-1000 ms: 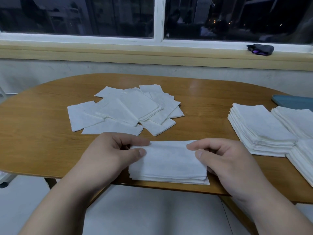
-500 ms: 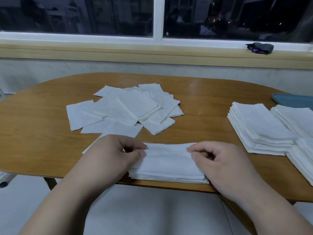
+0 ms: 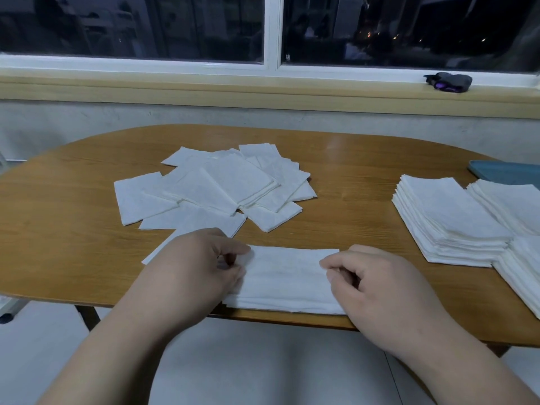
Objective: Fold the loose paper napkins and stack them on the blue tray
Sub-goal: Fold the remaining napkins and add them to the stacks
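A white folded napkin (image 3: 285, 277) lies on a small stack at the table's near edge. My left hand (image 3: 198, 270) pinches its left end between thumb and fingers. My right hand (image 3: 377, 283) pinches its right end the same way. A heap of loose white napkins (image 3: 222, 185) is spread across the middle of the table, beyond my hands. Tall stacks of folded napkins (image 3: 450, 220) stand at the right. Only a corner of the blue tray (image 3: 502, 172) shows behind them at the right edge.
The oval wooden table (image 3: 350, 176) ends just under my wrists. A second folded stack (image 3: 514, 206) and a third reach past the right border. A dark small object (image 3: 448, 81) lies on the window sill. A loose napkin edge pokes out left of my left hand.
The napkin's far half has been laid down flatter onto the stack, and both hands have curled in closer at its ends. The loose heap and stacks have not moved.
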A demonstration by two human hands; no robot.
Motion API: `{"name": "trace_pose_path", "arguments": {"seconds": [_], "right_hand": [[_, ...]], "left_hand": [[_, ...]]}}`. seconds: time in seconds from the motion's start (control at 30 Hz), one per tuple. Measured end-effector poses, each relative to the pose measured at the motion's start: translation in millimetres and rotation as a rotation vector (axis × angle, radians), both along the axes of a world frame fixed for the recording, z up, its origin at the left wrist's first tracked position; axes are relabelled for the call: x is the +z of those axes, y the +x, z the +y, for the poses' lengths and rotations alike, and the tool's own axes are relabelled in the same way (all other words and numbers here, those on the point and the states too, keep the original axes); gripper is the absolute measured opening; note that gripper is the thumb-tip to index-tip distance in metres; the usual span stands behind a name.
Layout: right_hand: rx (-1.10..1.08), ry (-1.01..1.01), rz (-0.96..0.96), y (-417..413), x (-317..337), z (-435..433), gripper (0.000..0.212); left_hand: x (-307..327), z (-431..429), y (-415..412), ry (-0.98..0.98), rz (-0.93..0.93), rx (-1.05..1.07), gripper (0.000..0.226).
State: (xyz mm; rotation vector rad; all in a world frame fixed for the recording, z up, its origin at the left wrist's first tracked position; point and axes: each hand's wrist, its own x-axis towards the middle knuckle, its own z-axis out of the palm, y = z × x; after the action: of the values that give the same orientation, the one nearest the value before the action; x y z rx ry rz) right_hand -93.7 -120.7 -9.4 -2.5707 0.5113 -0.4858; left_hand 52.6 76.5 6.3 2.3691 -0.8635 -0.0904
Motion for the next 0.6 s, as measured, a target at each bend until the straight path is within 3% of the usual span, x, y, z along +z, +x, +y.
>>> {"name": "trace_pose_path", "arguments": {"seconds": [0.3,0.47,0.6], "right_hand": [[-0.006,-0.083,0.027,-0.2,-2.7,-1.3,0.021],[0.161,-0.218,-0.069,0.8,-4.4,-1.5,0.022],[0.195,-0.199,0.007,3.1,-8.0,-3.3,0.037]], "left_hand": [[-1.4,1.3,-3.2,-0.058,-0.119,-0.149,0.028],[-5.6,-0.9,-1.3,0.056,-0.150,-0.312,0.019],[-7.8,-0.4,1.6,0.073,-0.156,-0.310,0.019]]}}
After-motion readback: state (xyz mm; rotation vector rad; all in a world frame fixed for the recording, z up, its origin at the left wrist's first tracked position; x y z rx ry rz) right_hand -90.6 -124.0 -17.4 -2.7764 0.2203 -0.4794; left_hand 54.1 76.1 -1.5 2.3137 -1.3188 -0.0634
